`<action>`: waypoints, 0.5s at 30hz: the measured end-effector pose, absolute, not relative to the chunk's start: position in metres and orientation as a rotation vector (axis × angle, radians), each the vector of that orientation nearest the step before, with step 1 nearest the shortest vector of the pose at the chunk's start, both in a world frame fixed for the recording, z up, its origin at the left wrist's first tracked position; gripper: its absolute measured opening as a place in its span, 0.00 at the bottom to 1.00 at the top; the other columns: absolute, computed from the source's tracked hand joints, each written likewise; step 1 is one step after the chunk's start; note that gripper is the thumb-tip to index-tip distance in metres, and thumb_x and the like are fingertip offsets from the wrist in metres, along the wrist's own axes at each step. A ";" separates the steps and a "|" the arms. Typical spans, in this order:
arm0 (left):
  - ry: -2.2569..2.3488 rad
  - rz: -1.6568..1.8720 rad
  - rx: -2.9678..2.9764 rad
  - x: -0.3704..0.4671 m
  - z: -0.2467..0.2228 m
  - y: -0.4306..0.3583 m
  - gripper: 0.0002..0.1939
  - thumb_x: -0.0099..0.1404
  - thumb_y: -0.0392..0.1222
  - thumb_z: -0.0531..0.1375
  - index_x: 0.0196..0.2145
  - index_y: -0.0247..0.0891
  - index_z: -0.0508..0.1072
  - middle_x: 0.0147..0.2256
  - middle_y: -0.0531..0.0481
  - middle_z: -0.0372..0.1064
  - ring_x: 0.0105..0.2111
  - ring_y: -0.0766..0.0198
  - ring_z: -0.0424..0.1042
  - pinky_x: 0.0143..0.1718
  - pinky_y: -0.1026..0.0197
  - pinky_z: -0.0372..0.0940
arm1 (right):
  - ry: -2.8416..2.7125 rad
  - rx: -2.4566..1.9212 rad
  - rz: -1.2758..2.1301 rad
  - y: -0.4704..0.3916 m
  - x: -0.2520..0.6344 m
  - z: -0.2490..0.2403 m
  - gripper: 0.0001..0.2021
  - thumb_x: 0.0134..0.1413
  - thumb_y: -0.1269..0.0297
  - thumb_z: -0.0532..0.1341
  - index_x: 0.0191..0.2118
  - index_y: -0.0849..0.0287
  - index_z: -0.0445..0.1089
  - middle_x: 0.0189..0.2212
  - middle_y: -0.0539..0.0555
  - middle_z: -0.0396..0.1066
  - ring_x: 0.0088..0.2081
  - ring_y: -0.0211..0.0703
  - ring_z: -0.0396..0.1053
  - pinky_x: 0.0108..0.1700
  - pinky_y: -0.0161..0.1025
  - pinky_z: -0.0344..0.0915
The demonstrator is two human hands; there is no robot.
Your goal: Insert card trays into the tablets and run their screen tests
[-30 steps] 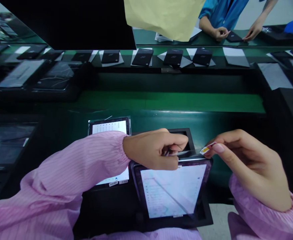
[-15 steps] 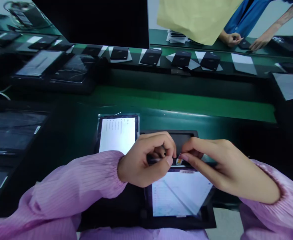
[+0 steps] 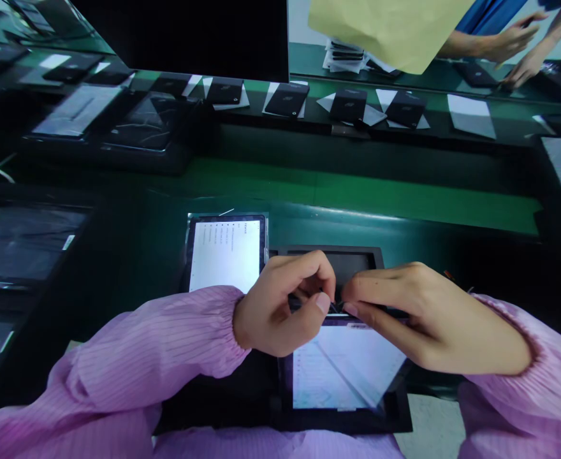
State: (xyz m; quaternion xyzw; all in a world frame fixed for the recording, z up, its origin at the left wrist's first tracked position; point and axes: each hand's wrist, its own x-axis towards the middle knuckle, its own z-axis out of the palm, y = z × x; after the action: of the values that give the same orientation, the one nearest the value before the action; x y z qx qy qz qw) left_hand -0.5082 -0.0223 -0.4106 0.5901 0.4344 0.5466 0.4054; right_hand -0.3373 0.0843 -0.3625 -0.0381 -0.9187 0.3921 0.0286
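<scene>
Head view: the tablet (image 3: 340,373) tilts in a tray (image 3: 400,423), front facing the camera, long side unclear. Left hand (image 3: 283,309) and right hand (image 3: 407,315) curl at its top, grip hidden. Its label (image 3: 357,326) is too tiny to read.

Two tablets with lit screens (image 3: 223,255) (image 3: 342,373); two pink sleeves (image 3: 166,344) (image 3: 510,344). One black panel (image 3: 189,32), one yellow sheet (image 3: 386,32), one stack of white papers (image 3: 343,56). One co-worker (image 3: 495,41), seen only in part. Four black tablets (image 3: 225,90) (image 3: 287,99) (image 3: 348,105) (image 3: 406,108) show plainly in the middle of the far row, plus one separate white sheet (image 3: 472,115); blur leaves that row's full total uncertain.
</scene>
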 end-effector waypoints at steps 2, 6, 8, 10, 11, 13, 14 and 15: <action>1.093 1.382 1.490 -0.508 -0.411 -0.022 0.05 0.61 0.39 0.53 0.28 0.36 0.62 0.21 0.55 0.58 0.18 0.72 0.58 0.17 0.68 0.52 | -2.839 -0.093 1.234 0.086 -0.338 -0.364 0.09 0.61 0.75 0.50 0.30 0.59 0.62 0.23 0.47 0.61 0.23 0.32 0.56 0.26 0.32 0.52; 1.105 1.389 1.507 -0.509 -0.413 -0.022 0.07 0.62 0.40 0.53 0.28 0.37 0.63 0.21 0.55 0.58 0.18 0.71 0.58 0.17 0.67 0.52 | -2.839 -0.064 1.273 0.088 -0.339 -0.367 0.09 0.60 0.76 0.51 0.29 0.59 0.61 0.23 0.47 0.60 0.24 0.31 0.57 0.27 0.31 0.53; 1.107 1.388 1.513 -0.509 -0.414 -0.022 0.07 0.62 0.41 0.53 0.28 0.37 0.63 0.21 0.54 0.59 0.19 0.70 0.59 0.18 0.67 0.52 | -2.837 -0.059 1.282 0.088 -0.339 -0.367 0.09 0.61 0.75 0.52 0.29 0.59 0.61 0.23 0.47 0.60 0.24 0.31 0.56 0.27 0.31 0.53; 1.107 1.390 1.516 -0.510 -0.414 -0.022 0.08 0.63 0.41 0.53 0.28 0.36 0.64 0.21 0.54 0.59 0.20 0.70 0.59 0.19 0.67 0.53 | -2.836 -0.095 1.268 0.088 -0.339 -0.367 0.09 0.62 0.73 0.52 0.30 0.59 0.62 0.22 0.46 0.60 0.23 0.30 0.55 0.26 0.31 0.52; 1.106 1.393 1.518 -0.510 -0.414 -0.022 0.08 0.63 0.41 0.53 0.28 0.36 0.64 0.21 0.54 0.60 0.20 0.70 0.60 0.19 0.67 0.54 | -2.836 -0.125 1.261 0.088 -0.338 -0.367 0.09 0.63 0.71 0.52 0.30 0.59 0.63 0.21 0.46 0.59 0.22 0.30 0.55 0.25 0.31 0.51; 1.107 1.399 1.522 -0.509 -0.414 -0.022 0.08 0.63 0.41 0.53 0.28 0.36 0.64 0.21 0.54 0.60 0.20 0.69 0.60 0.20 0.66 0.54 | -2.835 -0.203 1.264 0.087 -0.337 -0.366 0.08 0.63 0.69 0.53 0.31 0.59 0.64 0.21 0.45 0.59 0.22 0.31 0.55 0.25 0.31 0.52; 1.109 1.400 1.525 -0.509 -0.413 -0.022 0.08 0.63 0.41 0.53 0.28 0.37 0.64 0.21 0.54 0.60 0.20 0.70 0.60 0.20 0.66 0.54 | -2.831 -0.240 1.276 0.087 -0.337 -0.365 0.07 0.63 0.68 0.54 0.32 0.59 0.64 0.21 0.45 0.60 0.22 0.31 0.56 0.25 0.31 0.52; 1.111 1.403 1.529 -0.509 -0.413 -0.022 0.08 0.64 0.41 0.53 0.28 0.37 0.64 0.21 0.54 0.60 0.20 0.70 0.59 0.20 0.66 0.53 | -2.826 -0.267 1.292 0.087 -0.336 -0.364 0.06 0.63 0.67 0.54 0.33 0.59 0.64 0.22 0.46 0.62 0.22 0.31 0.58 0.25 0.31 0.53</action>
State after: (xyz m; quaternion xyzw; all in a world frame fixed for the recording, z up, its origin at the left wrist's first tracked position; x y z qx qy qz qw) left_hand -0.5090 -0.0220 -0.4131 0.5999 0.4358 0.5503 0.3839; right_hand -0.3362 0.0868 -0.3643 -0.0854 -0.9061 0.4142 0.0112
